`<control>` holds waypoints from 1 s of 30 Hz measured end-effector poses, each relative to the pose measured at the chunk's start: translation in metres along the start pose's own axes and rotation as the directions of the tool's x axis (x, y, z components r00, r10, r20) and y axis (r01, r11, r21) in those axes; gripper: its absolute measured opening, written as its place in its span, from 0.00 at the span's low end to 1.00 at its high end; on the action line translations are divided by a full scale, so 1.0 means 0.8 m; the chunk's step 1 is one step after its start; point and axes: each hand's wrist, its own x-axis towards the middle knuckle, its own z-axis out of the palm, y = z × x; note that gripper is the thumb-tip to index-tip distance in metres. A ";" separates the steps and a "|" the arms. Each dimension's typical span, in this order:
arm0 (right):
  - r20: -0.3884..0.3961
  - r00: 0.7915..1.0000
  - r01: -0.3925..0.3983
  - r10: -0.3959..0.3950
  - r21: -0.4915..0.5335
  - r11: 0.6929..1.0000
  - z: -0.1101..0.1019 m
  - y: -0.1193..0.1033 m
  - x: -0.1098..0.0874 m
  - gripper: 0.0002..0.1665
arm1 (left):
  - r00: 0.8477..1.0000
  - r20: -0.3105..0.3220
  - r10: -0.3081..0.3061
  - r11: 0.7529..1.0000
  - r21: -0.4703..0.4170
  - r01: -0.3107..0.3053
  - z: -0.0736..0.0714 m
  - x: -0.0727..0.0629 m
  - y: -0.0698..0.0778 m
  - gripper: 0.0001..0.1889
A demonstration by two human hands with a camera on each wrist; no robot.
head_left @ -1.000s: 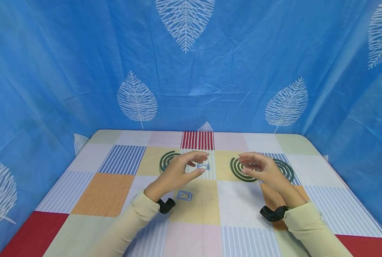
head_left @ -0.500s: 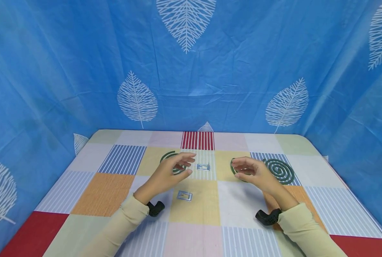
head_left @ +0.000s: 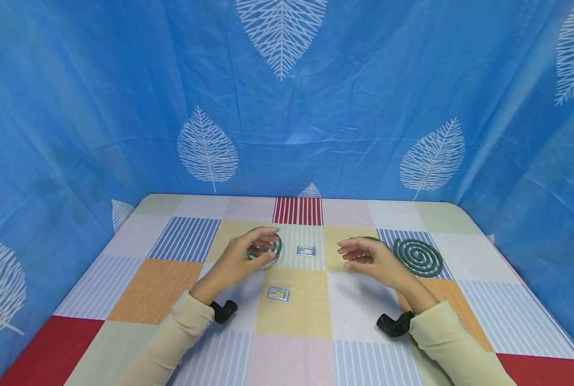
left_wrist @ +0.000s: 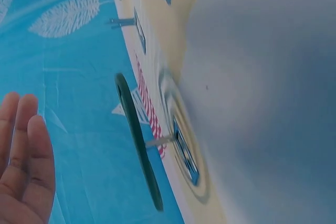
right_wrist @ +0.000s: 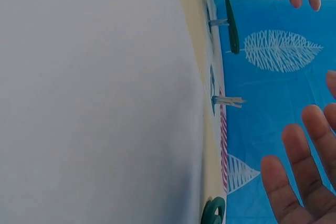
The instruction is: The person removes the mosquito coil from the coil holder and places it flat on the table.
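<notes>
My left hand hovers above the patchwork cloth with loosely bent fingers and holds nothing. Behind it is a green mosquito coil, partly covered; the left wrist view shows this coil raised on the prong of a thin metal coil stand. My right hand, also holding nothing, is over a second coil that it mostly hides. To its right lies a third mosquito coil. Between the hands sits a metal stand with its prong up, and nearer is another stand.
A patchwork tablecloth covers the table. Blue curtains with white leaf prints rise behind it and along both sides. Dark wrist-worn devices sit below each hand.
My left hand has drawn back to the left, uncovering the middle stand. The right hand has shifted slightly left, off the rightmost coil. The stands stay in place.
</notes>
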 end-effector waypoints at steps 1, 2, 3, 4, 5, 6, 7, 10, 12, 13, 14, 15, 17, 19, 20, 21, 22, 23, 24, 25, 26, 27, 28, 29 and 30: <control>0.006 1.000 -0.001 0.001 0.005 1.000 0.001 0.000 0.001 0.24 | 1.000 0.000 -0.005 1.000 0.002 0.005 -0.001 0.000 -0.001 0.26; 0.013 1.000 0.001 -0.001 0.008 1.000 0.002 0.000 0.003 0.24 | 1.000 0.000 -0.011 1.000 0.005 0.011 -0.002 0.000 -0.002 0.27; 0.017 1.000 -0.003 0.002 0.010 1.000 0.003 0.001 0.004 0.24 | 1.000 0.000 -0.018 1.000 0.006 0.018 -0.004 0.000 -0.002 0.27; 0.021 1.000 -0.003 0.002 0.009 1.000 0.005 0.001 0.005 0.24 | 1.000 0.000 -0.023 1.000 0.007 0.023 -0.005 0.000 -0.003 0.28; 0.026 1.000 -0.007 0.007 0.010 1.000 0.006 0.001 0.007 0.24 | 1.000 -0.002 -0.026 1.000 0.009 0.026 -0.007 0.000 -0.004 0.28; 0.031 0.999 -0.011 0.011 0.007 1.000 0.008 0.002 0.008 0.24 | 1.000 -0.003 -0.030 0.999 0.010 0.030 -0.008 -0.001 -0.005 0.28; 0.034 0.999 -0.019 0.019 0.004 1.000 0.009 0.002 0.010 0.24 | 0.999 -0.004 -0.036 0.999 0.009 0.036 -0.010 -0.001 -0.005 0.28; 0.051 0.998 -0.032 0.032 0.001 0.999 0.013 0.004 0.014 0.25 | 0.998 -0.009 -0.057 0.998 0.005 0.057 -0.016 -0.001 -0.009 0.29; 0.066 0.997 -0.041 0.041 -0.003 0.999 0.015 0.005 0.017 0.25 | 0.998 -0.015 -0.066 0.998 0.005 0.066 -0.021 -0.001 -0.012 0.29; 0.072 0.997 -0.040 0.040 -0.008 0.999 0.017 0.005 0.019 0.25 | 0.997 -0.020 -0.070 0.998 0.009 0.070 -0.023 -0.001 -0.014 0.29; 0.079 0.996 -0.037 0.038 -0.011 0.999 0.018 0.006 0.021 0.24 | 0.997 -0.026 -0.073 0.997 0.011 0.074 -0.025 -0.001 -0.016 0.29; 0.086 0.996 -0.037 0.038 -0.011 0.999 0.019 0.006 0.022 0.24 | 0.997 -0.031 -0.075 0.997 0.011 0.075 -0.026 -0.002 -0.018 0.29; 0.100 0.994 -0.040 0.041 -0.007 0.999 0.023 0.005 0.026 0.24 | 0.996 -0.040 -0.075 0.997 0.019 0.076 -0.030 -0.002 -0.022 0.29; 0.112 0.993 -0.033 0.033 -0.002 0.999 0.026 0.005 0.029 0.25 | 0.995 -0.045 -0.087 0.996 0.024 0.088 -0.033 -0.002 -0.024 0.30; 0.119 0.992 -0.032 0.031 0.004 0.999 0.028 0.005 0.031 0.25 | 0.994 -0.045 -0.095 0.995 0.026 0.097 -0.035 -0.002 -0.025 0.30; 0.125 0.992 -0.031 0.030 0.009 0.999 0.030 0.005 0.033 0.25 | 0.994 -0.044 -0.102 0.994 0.029 0.104 -0.037 -0.002 -0.027 0.30; 0.130 0.991 -0.029 0.027 0.011 1.000 0.032 0.005 0.035 0.25 | 0.993 -0.043 -0.110 0.993 0.032 0.112 -0.039 -0.003 -0.028 0.30; 0.135 0.991 -0.023 0.021 0.011 1.000 0.034 0.004 0.037 0.25 | 0.991 -0.043 -0.125 0.992 0.032 0.126 -0.041 -0.003 -0.029 0.30; 0.141 0.990 -0.023 0.021 0.013 1.000 0.035 0.004 0.038 0.25 | 0.989 -0.043 -0.139 0.989 0.035 0.140 -0.042 -0.003 -0.031 0.30; 0.146 0.989 -0.023 0.021 0.016 1.000 0.037 0.003 0.040 0.25 | 0.987 -0.042 -0.152 0.987 0.037 0.154 -0.044 -0.003 -0.032 0.30; 0.152 0.988 -0.022 0.019 0.020 1.000 0.039 0.003 0.042 0.25 | 0.985 -0.042 -0.166 0.985 0.039 0.168 -0.047 -0.003 -0.033 0.30; 0.156 0.988 -0.022 0.019 0.021 1.000 0.041 0.002 0.044 0.25 | 0.983 -0.040 -0.178 0.983 0.039 0.180 -0.049 -0.004 -0.034 0.29; 0.160 0.987 -0.024 0.020 0.021 0.999 0.042 0.001 0.046 0.25 | 0.981 -0.039 -0.189 0.981 0.042 0.191 -0.051 -0.004 -0.036 0.29; 0.162 0.986 -0.026 0.022 0.023 0.999 0.044 0.000 0.047 0.25 | 0.979 -0.038 -0.199 0.979 0.044 0.200 -0.053 -0.004 -0.038 0.30; 0.166 0.986 -0.029 0.024 0.029 0.999 0.045 0.000 0.049 0.25 | 0.978 -0.036 -0.205 0.977 0.046 0.207 -0.054 -0.005 -0.039 0.30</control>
